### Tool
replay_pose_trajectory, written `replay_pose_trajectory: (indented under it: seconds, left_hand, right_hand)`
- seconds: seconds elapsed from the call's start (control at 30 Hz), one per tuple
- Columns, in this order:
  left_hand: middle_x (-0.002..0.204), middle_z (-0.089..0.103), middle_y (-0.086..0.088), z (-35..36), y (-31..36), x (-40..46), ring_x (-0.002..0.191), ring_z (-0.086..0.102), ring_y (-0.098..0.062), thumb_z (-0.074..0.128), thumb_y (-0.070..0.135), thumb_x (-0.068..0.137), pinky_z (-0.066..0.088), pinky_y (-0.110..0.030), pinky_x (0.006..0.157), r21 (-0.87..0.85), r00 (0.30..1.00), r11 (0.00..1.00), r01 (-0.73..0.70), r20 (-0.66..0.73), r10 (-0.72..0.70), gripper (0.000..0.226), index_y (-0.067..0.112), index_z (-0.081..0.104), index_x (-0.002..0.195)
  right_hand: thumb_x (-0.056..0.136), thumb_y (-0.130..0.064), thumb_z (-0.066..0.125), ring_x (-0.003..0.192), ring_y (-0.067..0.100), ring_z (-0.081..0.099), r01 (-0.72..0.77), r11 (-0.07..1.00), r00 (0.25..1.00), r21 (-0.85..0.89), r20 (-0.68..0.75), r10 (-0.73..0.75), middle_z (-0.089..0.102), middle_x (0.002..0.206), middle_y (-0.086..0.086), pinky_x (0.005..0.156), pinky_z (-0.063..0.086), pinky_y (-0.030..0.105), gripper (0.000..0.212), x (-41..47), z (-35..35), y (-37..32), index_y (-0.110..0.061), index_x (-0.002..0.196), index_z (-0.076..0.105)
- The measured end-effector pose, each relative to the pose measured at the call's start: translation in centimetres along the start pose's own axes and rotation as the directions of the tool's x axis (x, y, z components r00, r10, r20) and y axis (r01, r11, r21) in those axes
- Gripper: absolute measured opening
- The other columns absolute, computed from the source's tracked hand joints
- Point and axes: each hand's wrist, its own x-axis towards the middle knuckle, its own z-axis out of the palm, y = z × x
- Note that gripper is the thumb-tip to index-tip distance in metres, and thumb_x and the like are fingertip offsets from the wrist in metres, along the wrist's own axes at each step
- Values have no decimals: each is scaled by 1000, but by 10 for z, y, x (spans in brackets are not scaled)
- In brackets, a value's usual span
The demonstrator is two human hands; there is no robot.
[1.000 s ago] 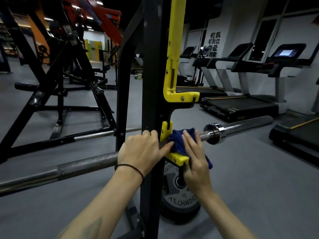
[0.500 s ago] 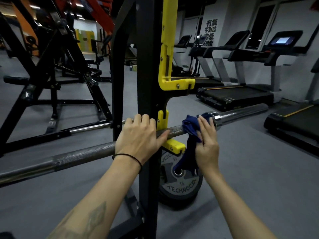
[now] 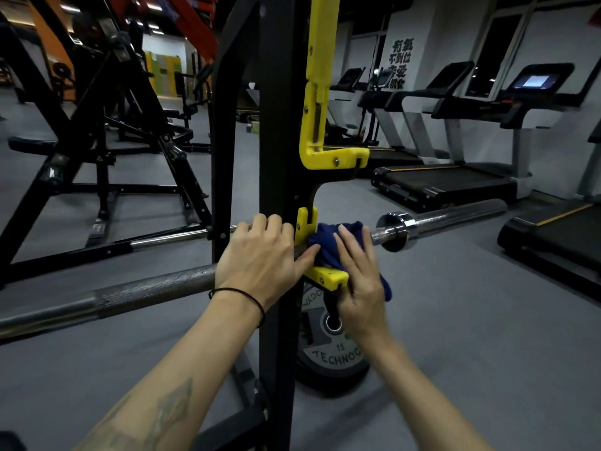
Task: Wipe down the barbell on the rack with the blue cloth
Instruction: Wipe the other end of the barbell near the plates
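Observation:
The steel barbell lies across the yellow hook of the black rack upright, its sleeve pointing right. My left hand grips the bar just left of the upright, fingers curled over the top. The blue cloth is wrapped over the bar right beside the hook. My right hand presses on the cloth with fingers laid over it; a corner of cloth hangs below the hand.
A black weight plate stands on the floor behind the upright. Treadmills line the right wall. A black machine frame with a chrome rod stands at left. Grey floor lies all around.
My right hand slid the cloth left along the bar from the collar back to the yellow hook. My left hand kept its hold on the bar.

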Motion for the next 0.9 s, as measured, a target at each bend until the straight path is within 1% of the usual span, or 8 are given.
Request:
replay_pose_trajectory:
  seconds: [0.07, 0.2, 0.3, 0.4, 0.5, 0.63, 0.8, 0.9]
  left_hand:
    - [82, 56, -9, 0, 0, -1, 76, 53, -30, 23, 62, 99, 35, -39, 64, 0, 1000, 1000, -6, 7, 6, 61, 14, 57, 84]
    - [79, 54, -8, -2, -1, -3, 75, 53, -30, 25, 61, 99, 36, -40, 64, 11, 1000, 1000, 22, -1, -22, 58, 15, 54, 81]
    - [80, 53, -7, -2, 2, -7, 75, 52, -28, 26, 60, 101, 38, -40, 65, -32, 999, 998, 54, 3, -54, 54, 17, 53, 82]
    - [83, 51, -4, -3, 7, -17, 75, 50, -25, 26, 59, 102, 38, -38, 65, -64, 996, 995, 77, 50, -74, 52, 18, 54, 86]
    - [89, 52, -1, -8, 14, -24, 77, 51, -23, 29, 58, 102, 42, -36, 69, -156, 987, 979, 130, 114, -113, 50, 17, 58, 96]
    - [112, 59, -4, -28, 25, -21, 90, 61, -25, 39, 49, 98, 49, -35, 74, -306, 960, 911, 274, 146, -240, 46, 12, 62, 116]
    - [132, 58, -13, -56, 50, -9, 127, 55, -33, 43, 41, 96, 50, -45, 101, -294, 955, 923, 249, 235, -183, 52, 6, 59, 130]
    - [143, 53, -17, -66, 67, 6, 137, 46, -33, 37, 43, 97, 41, -48, 111, -276, 925, 922, 270, 340, -169, 57, 7, 53, 139]
  right_hand:
    - [104, -13, 46, 156, 25, 23, 36, 993, 999, -116, 15, -35, 43, 160, 0, 126, 26, 35, 48, 6, -18, 34, -12, 152, 48]
    - [100, -11, 49, 158, 21, 17, -322, 946, 928, 35, -188, 323, 41, 162, 0, 127, 19, 33, 53, 9, -6, 26, -8, 153, 45]
    - [93, 8, 53, 156, 37, 20, -27, 1000, 996, 6, -84, 27, 41, 161, 12, 127, 24, 43, 59, -11, 11, 3, 0, 150, 45]
    - [96, 4, 54, 152, 38, 30, 203, 967, 979, -154, 44, -198, 44, 159, 11, 119, 37, 50, 54, -3, -9, 32, -4, 149, 49]
    - [103, -9, 52, 155, 29, 26, -97, 978, 995, -182, -27, 94, 42, 161, 3, 119, 38, 46, 49, 3, -20, 35, -8, 151, 47]
    - [103, -21, 46, 157, 17, 19, -445, 895, 895, 10, -25, 445, 44, 158, -7, 124, 25, 31, 48, 21, -26, 6, -9, 149, 52]
    - [105, -29, 45, 152, 15, 30, -533, 835, 846, 139, 123, 519, 52, 145, -13, 121, 20, 15, 45, 50, -53, -15, -8, 142, 60]
    - [104, -34, 45, 138, 12, 50, -659, 721, 752, 216, 188, 632, 63, 135, -8, 113, 38, 21, 43, 66, -74, -19, -10, 132, 68]
